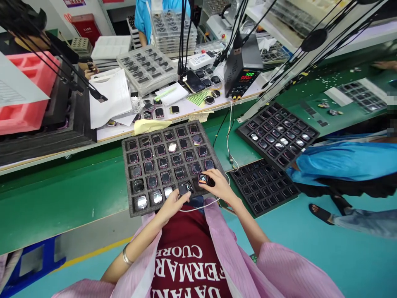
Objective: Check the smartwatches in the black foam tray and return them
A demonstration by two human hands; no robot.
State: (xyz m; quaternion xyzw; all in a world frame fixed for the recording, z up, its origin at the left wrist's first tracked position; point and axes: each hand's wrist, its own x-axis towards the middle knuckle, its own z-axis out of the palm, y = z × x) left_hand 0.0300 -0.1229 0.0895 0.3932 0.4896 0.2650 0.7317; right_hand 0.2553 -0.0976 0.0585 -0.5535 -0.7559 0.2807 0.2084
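Presently, head view: pinching rounded-square, glossy, lit watch [203,179] by its edges in right hand [218,185] | gripping dark, squarish piece [182,189] in left hand [171,203] | beneath both hands, grainy grey foam tray [127,171] with square pockets | beyond left hand, creased yellow paper [149,127] | right of right hand, black pocketed tray [277,203] | curving bodyward of right hand, thin white cable [201,207]

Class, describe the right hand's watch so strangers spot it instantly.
Find the grey foam tray above the maroon shirt. By its near right corner, the right hand holds a watch. Its orange-lit display stands out among black or white screens.
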